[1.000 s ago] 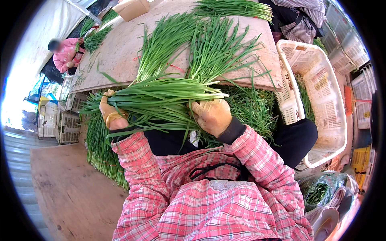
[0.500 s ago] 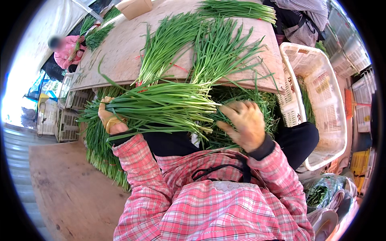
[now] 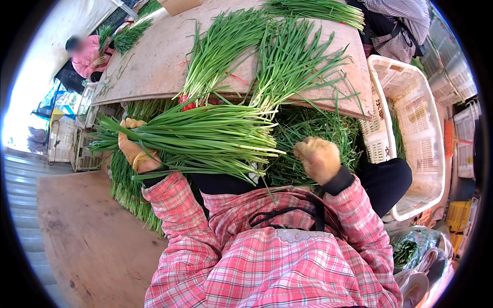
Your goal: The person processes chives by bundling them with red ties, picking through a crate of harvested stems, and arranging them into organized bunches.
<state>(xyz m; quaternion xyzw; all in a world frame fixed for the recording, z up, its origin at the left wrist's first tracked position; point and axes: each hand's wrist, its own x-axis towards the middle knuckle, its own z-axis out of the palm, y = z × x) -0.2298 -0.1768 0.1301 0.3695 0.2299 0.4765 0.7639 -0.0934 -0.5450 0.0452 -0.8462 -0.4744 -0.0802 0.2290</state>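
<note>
My left hand, in a tan glove, is wrapped around a large bunch of garlic chives, held sideways over my lap. The leafy ends stick out to the left past the hand; the pale stem ends point right. My right hand, also gloved, hovers just right of those stem ends, apart from them, with its fingers curled in. What it holds, if anything, is hidden. Below and behind it lies a heap of loose green leaves. Two more chive bunches lie on the wooden board ahead.
A white plastic crate stands at the right beside my knee. The wooden board's near edge runs just beyond the held bunch. More chives are piled left of my lap. A person in pink sits far left; another person is far right.
My right hand has drawn slightly away from the stem ends, and its spread fingers have curled in. The left hand and its bunch have shifted a little left.
</note>
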